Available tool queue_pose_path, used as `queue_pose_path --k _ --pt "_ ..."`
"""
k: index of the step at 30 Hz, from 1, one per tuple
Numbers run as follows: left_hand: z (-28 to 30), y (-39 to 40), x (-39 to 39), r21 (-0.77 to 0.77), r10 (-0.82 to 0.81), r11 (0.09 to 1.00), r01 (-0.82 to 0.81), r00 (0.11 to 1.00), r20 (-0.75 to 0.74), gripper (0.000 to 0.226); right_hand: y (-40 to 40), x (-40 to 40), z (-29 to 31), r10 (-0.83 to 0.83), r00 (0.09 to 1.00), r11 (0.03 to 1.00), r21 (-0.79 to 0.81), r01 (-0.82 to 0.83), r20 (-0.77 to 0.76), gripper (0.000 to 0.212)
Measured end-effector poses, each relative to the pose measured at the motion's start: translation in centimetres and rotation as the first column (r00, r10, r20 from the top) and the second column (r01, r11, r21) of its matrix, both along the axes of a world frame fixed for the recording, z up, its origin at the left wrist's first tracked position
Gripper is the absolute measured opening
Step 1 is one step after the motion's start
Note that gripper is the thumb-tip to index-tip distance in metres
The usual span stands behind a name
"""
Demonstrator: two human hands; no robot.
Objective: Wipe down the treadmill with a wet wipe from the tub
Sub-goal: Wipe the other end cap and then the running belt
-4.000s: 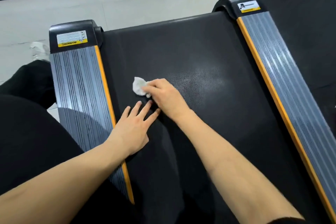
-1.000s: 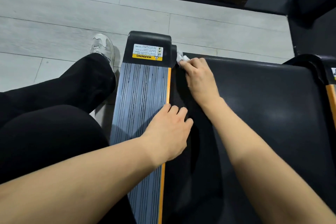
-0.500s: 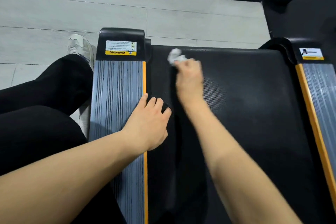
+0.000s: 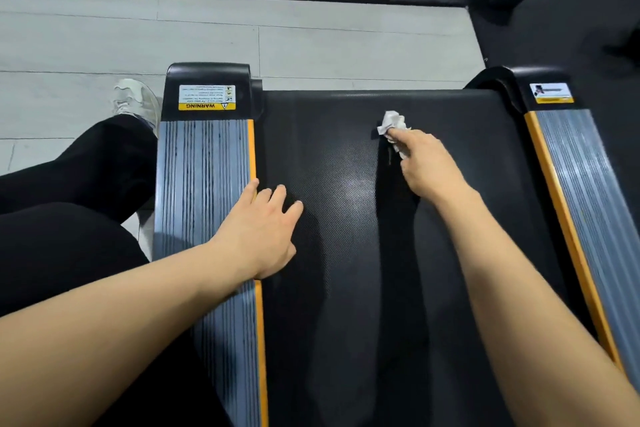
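A person kneeling beside a treadmill wipes its black belt (image 4: 346,218), the wiping step of the task well in hand. The right hand (image 4: 427,166) pinches a crumpled white wet wipe (image 4: 393,123) between curled fingers and holds it against the belt near the far end, right of centre. The left hand (image 4: 263,222) lies flat with fingers spread loosely, its palm over the orange strip of the left side rail (image 4: 204,166) and its fingertips on the belt, seemingly bracing the body. Judging by the wipe's position, the next stroke calls for steady downward pressure while drawing the wad across or along the textured belt; the right side rail (image 4: 581,177) and both black end caps appear to remain for later. The tub is nowhere in view. The right rail is cut off at the frame's edge, as is the near part of the belt. How wet the wipe is, and which parts of the dark surface are already clean, cannot be made out. A white shoe (image 4: 135,97) rests on the pale floor at far left.
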State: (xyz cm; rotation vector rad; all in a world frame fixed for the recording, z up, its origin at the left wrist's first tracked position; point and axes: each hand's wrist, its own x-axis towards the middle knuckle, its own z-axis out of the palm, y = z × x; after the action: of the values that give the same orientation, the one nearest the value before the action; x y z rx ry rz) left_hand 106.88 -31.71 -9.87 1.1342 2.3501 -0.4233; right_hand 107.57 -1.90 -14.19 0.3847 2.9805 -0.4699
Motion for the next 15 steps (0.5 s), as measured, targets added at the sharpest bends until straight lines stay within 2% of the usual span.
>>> queue_pose_path --k 2,5,7,10,12,15 --pt "-0.1 -0.2 0.0 -0.006 -0.009 1.0 0.009 1.0 -0.005 0.07 1.3 0.0 0.8 0.028 0.998 0.997 0.065 -0.032 0.059 0.05" --pt "-0.2 -0.4 0.1 -0.02 -0.009 1.0 0.009 1.0 -0.004 0.071 3.2 0.2 1.6 0.049 0.996 0.982 0.178 -0.061 0.069 0.035" --pt "-0.1 -0.3 0.2 -0.026 0.001 1.0 -0.001 1.0 0.0 0.07 3.4 0.5 1.7 0.073 0.997 0.971 0.227 -0.069 -0.008 0.022" --pt "-0.2 0.0 0.3 -0.02 0.021 1.0 -0.021 1.0 -0.003 0.069 2.4 1.0 0.0 0.105 0.986 0.968 0.241 -0.071 -0.132 0.018" --pt "-0.3 0.1 0.5 -0.026 0.021 0.999 -0.021 1.0 -0.004 0.07 1.5 1.5 -1.0 0.048 0.983 0.976 0.219 -0.008 -0.178 0.016" --pt "-0.4 0.1 0.5 -0.031 0.021 0.999 -0.022 1.0 -0.002 0.07 1.5 1.6 -1.8 -0.175 0.92 0.958 0.156 0.242 -0.352 0.017"
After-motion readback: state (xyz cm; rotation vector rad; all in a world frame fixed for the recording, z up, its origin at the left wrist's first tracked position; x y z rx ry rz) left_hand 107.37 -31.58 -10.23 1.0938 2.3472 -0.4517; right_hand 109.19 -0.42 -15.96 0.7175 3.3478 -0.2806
